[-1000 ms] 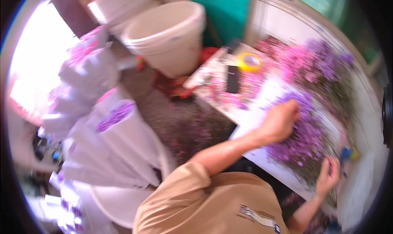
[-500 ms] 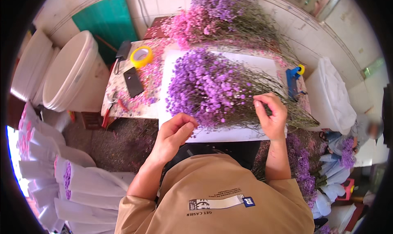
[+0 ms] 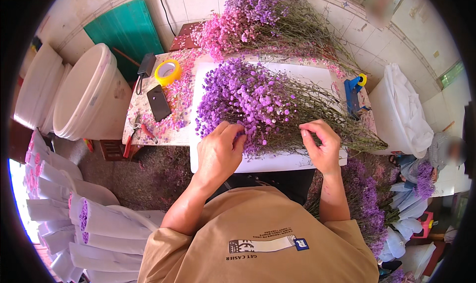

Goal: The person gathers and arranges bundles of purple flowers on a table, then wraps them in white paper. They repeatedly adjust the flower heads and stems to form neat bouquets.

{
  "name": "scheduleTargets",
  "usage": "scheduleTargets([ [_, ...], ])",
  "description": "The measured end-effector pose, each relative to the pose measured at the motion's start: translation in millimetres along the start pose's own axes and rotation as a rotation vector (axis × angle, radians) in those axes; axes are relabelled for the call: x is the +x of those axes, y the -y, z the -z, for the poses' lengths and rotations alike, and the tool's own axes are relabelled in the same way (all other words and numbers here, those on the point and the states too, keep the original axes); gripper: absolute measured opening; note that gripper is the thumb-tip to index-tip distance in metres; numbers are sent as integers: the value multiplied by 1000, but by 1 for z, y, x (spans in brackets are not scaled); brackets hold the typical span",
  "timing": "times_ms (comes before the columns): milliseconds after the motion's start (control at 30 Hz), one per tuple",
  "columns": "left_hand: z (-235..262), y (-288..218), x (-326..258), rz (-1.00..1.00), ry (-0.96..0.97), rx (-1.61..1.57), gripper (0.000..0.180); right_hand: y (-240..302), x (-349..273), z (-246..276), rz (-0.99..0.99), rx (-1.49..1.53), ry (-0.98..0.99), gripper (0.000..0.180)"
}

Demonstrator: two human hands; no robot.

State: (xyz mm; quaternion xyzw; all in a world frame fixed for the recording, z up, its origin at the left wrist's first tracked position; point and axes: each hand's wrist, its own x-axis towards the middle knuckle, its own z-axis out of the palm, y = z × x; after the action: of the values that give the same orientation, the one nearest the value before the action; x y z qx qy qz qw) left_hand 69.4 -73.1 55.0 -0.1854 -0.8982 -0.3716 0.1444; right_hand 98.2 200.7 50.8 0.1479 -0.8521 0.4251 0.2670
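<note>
A bunch of small purple dried flowers (image 3: 248, 104) lies on a white paper sheet (image 3: 198, 156), blooms to the left and thin stems (image 3: 347, 129) to the right. My left hand (image 3: 220, 146) is at the near edge of the blooms, its fingertips pinched together. Among the stems, near where they meet the blooms, my right hand (image 3: 323, 144) has its fingers curled and the thumb close to the index finger. Whatever either pinch holds is too small or too hidden to name.
Pink and purple flowers (image 3: 243, 23) lie at the table's back. Yellow tape (image 3: 168, 72), a phone (image 3: 158, 103) and pliers (image 3: 134, 134) are on the left; a blue tape dispenser (image 3: 353, 97) is on the right. White buckets (image 3: 84, 94) and wrapped bunches (image 3: 109, 218) stand left.
My left hand has moved up and right, from the paper's near edge onto the blooms. My right hand has shifted slightly left and down along the stems.
</note>
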Motion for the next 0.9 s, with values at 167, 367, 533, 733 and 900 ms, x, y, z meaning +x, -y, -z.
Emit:
scheduleTargets([
  [167,1,-6,6,24,4,27,17,-3,-4,-6,4,-1,27,15],
  [367,-3,0,9,-75,-50,9,14,-5,-6,-3,20,-12,46,15],
  [533,9,-2,1,202,-59,-486,9,-8,-9,0,14,5,33,15],
  [733,28,-9,3,429,167,-1309,34,1,15,-2,101,-42,-61,20],
  [900,10,-44,20,119,257,-702,11,0,38,-12,209,-233,13,23],
])
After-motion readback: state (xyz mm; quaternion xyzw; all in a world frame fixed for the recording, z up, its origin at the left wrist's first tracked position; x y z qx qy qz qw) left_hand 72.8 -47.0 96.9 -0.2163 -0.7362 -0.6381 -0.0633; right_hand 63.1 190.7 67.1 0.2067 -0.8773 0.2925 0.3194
